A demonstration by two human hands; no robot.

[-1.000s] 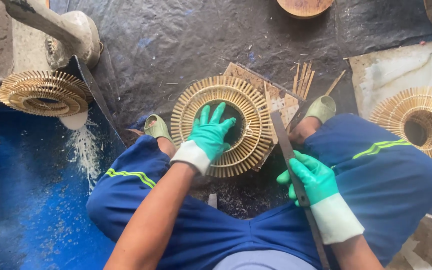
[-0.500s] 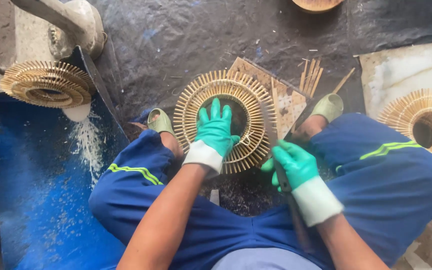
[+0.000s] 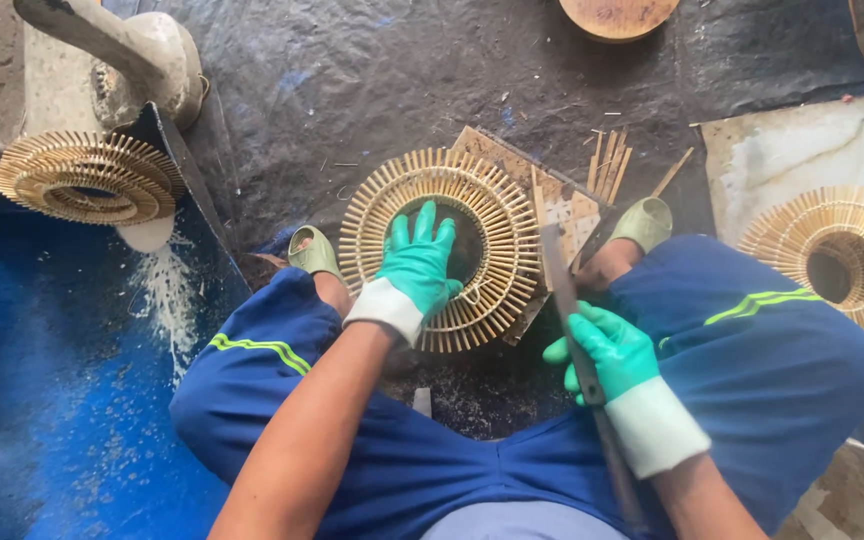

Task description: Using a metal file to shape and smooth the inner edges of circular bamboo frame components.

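Spare ring, far left: a finished bamboo ring (image 3: 87,178) rests on the edge of the blue tarp (image 3: 62,400), well apart from both hands; it sits where it sat a second ago.
Left hand: the left hand (image 3: 417,265), in a green glove, lies flat with fingers (image 3: 422,225) spread wide, palm over the hollow centre of the sunburst ring (image 3: 442,245). It has barely shifted in the last second, so the ring stays pinned.
Sunburst ring: on the dark floor sheet (image 3: 352,90) between the person's feet, part of it over a wooden board (image 3: 562,205).
Right hand: the right hand (image 3: 607,350) has its fingers closed round a long dark blade (image 3: 567,300). A second ago the blade sat lower, by the thigh; now its tip reaches up just beside the ring's right rim.
Loose sticks: a few bamboo sticks (image 3: 607,160) lie beyond the board.
Second ring, far right: another bamboo ring (image 3: 837,260) on a pale slab (image 3: 782,150), untouched.
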